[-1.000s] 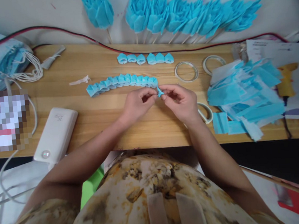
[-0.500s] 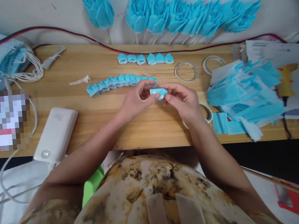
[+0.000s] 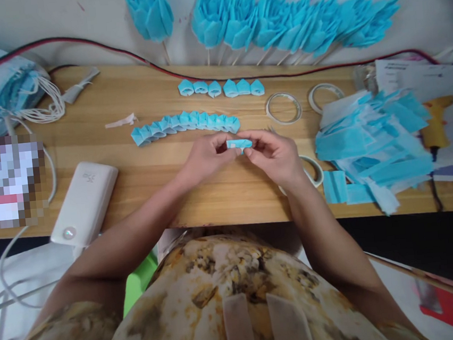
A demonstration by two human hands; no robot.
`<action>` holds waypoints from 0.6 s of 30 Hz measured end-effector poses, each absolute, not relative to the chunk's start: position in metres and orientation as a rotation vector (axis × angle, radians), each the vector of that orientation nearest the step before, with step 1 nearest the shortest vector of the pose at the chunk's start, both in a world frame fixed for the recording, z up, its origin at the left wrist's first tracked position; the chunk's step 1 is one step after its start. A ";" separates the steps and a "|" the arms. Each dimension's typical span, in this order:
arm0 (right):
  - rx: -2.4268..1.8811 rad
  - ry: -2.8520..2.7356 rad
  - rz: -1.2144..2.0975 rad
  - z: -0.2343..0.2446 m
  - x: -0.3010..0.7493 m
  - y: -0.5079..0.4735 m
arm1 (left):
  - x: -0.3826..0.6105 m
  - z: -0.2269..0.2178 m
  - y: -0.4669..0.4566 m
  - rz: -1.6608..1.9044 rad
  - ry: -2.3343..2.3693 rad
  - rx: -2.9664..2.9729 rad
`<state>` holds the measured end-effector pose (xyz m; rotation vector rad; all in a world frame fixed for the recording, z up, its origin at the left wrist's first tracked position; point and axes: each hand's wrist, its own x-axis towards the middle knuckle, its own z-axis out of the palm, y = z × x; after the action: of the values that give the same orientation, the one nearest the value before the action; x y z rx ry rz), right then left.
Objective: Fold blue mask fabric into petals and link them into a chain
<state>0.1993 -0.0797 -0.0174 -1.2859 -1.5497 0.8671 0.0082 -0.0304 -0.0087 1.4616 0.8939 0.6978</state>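
Both of my hands pinch one small blue folded paper piece just above the wooden table. My left hand holds its left end with thumb and fingers closed. My right hand grips its right end the same way. Just behind my hands lies a curved row of overlapping blue folded pieces. Farther back sits a short line of separate blue folded pieces.
Blue paper flowers on sticks lean on the wall. Two tape rings lie at the back right and another tape roll by my right wrist. A heap of blue paper strips fills the right. A white power bank lies left.
The small blue piece went from a pinched tip to a flat strip held level between both hands. My hands stayed in nearly the same place.
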 end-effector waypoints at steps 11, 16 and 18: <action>-1.240 -1.287 1.061 -0.012 0.199 -0.079 | 0.007 0.003 -0.029 0.656 0.810 1.307; -1.213 -1.247 1.122 -0.010 0.196 -0.078 | 0.006 -0.003 -0.027 0.671 0.851 1.353; -1.241 -1.278 1.130 -0.009 0.196 -0.078 | 0.005 -0.005 -0.026 0.677 0.839 1.372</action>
<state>0.1960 -0.0778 -0.0087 -1.2413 -1.2779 1.1303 0.0055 -0.0258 -0.0047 1.3723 0.8387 0.6766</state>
